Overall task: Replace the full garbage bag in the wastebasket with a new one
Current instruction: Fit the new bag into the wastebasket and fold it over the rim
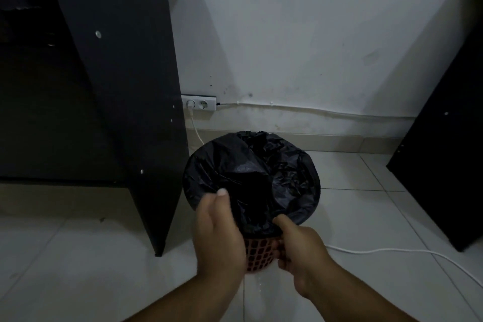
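Furniture is crowding the spot: a dark desk panel (125,102) is standing just left of the red mesh wastebasket (258,252), another dark panel (452,138) is leaning at right, and a white cable (392,251) is trailing over the tiled floor (78,256) from the wall socket (199,103) (no readable writing anywhere). The left hand (218,232) is pinching the black garbage bag (251,178) at the near rim, while the right hand (300,248) is gripping bag edge and basket together.
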### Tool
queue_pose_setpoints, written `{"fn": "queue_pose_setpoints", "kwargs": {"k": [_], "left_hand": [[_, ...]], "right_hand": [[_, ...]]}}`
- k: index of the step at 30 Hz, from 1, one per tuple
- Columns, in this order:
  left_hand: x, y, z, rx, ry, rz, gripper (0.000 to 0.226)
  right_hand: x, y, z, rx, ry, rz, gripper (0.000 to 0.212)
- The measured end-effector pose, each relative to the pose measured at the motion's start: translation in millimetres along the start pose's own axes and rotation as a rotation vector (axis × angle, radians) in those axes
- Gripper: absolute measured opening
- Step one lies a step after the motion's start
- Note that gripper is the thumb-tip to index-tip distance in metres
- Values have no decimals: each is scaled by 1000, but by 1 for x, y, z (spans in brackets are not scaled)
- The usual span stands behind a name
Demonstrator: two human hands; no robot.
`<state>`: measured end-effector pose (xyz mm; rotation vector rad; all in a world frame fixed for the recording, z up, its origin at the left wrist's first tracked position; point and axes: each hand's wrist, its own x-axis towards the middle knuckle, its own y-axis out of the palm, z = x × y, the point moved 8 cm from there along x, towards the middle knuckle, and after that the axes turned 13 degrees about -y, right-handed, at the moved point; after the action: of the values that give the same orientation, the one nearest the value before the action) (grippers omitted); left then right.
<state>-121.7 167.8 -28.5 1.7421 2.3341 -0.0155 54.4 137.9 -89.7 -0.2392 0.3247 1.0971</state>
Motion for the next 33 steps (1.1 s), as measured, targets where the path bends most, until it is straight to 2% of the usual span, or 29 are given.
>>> {"fn": "queue_pose_setpoints", "kwargs": {"k": [2,3,6,8,10,11,13,14,15,16,18,20,22,25,27,29,31,33], "left_hand": [[7,10,-28,240,281,92,39],[14,18,-33,357,342,156,41],[36,45,-25,544,305,434,56],[43,60,-20,652,292,562,67],[52,72,-16,777,286,652,73],[57,76,-14,832,279,700,72],[67,81,-9,926,250,771,62],[72,82,-4,948,209,800,57],[74,82,-1,940,143,833,56],[78,81,5,923,57,850,64],[89,82,15,924,-97,835,102],[104,82,26,945,-223,769,123],[121,78,39,990,-314,696,127],[138,64,60,1126,-421,663,137],[146,51,70,1230,-476,612,136],[149,47,76,1293,-497,575,125],[148,52,75,1296,-469,552,118],[146,59,67,1263,-389,526,106]], "right_hand": [[-3,-6,0,-21,30,19,23],[-5,-8,0,-32,43,29,25],[-12,-17,-7,-75,124,57,32],[-19,-24,-13,-105,198,106,39],[-24,-34,-10,-229,244,168,53],[-24,-41,-3,-366,235,205,63],[-18,-58,27,-745,89,229,77],[-12,-64,50,-902,-61,184,79],[-6,-65,74,-983,-234,113,77],[-3,-62,96,-951,-391,34,75],[12,-46,125,-697,-585,-43,71],[34,-11,131,-525,-623,43,59],[57,24,111,-470,-517,230,51],[82,40,71,-469,-277,359,67],[86,39,56,-477,-147,406,74],[87,38,51,-437,-87,421,77],[89,37,58,-397,-192,354,74],[83,27,80,-373,-451,195,73]]}}
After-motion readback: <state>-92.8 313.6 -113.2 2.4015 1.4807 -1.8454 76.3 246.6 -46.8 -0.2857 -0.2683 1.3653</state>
